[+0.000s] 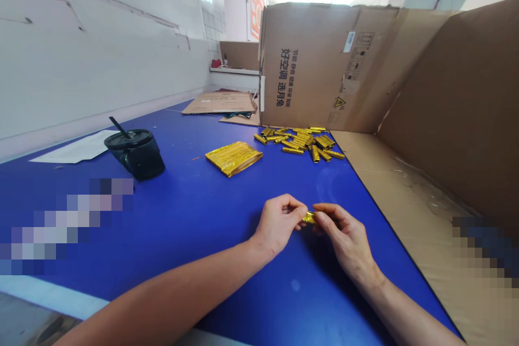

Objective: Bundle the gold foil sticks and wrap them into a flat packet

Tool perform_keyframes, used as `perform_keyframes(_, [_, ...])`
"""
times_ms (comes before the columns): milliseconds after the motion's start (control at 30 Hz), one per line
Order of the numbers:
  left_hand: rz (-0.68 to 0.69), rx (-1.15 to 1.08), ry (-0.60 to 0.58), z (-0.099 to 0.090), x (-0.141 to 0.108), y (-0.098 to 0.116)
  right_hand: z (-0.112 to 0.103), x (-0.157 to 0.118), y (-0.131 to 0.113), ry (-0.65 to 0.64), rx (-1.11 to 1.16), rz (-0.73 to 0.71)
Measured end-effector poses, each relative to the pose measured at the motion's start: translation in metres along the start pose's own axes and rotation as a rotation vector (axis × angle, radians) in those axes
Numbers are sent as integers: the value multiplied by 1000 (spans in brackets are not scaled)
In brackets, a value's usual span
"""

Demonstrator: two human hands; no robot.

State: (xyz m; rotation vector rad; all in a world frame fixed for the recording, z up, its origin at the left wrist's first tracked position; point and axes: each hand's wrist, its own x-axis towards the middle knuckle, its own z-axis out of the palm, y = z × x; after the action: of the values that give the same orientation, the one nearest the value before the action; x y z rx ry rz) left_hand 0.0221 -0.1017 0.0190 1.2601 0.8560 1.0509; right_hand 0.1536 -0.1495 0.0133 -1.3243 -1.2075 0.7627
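A small gold foil piece (309,218) is held between both hands above the blue table (194,216). My left hand (281,224) pinches its left end between thumb and fingers. At its right end, my right hand (345,232) grips it with thumb and fingertips, so only the middle of the piece shows. Beyond the hands, a flat stack of gold foil sheets (234,158) lies on the table. Several rolled gold foil tubes (300,140) are heaped farther back on the right.
A dark cup with a straw (138,154) stands at the left beside white paper (77,147). A large upright cardboard box (316,65) borders the back and right. Flat cardboard (221,102) lies at the back.
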Motion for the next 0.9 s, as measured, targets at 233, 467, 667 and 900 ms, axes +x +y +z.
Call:
perform_keyframes(233, [-25,-22,-62,2,-3,-1,1,-1,-2,-9,-47,-47])
perform_keyframes(467, [-14,-24,17,2,-1,1,0,0,-1,-26,-21,-6])
perform_keyframes(667, [-13,-139,-55,1,-1,-2,0,1,-1,21,-10,-94])
perform_keyframes(900, [34,-74,-72,-1,0,-4,2,2,7,-1,133,-26])
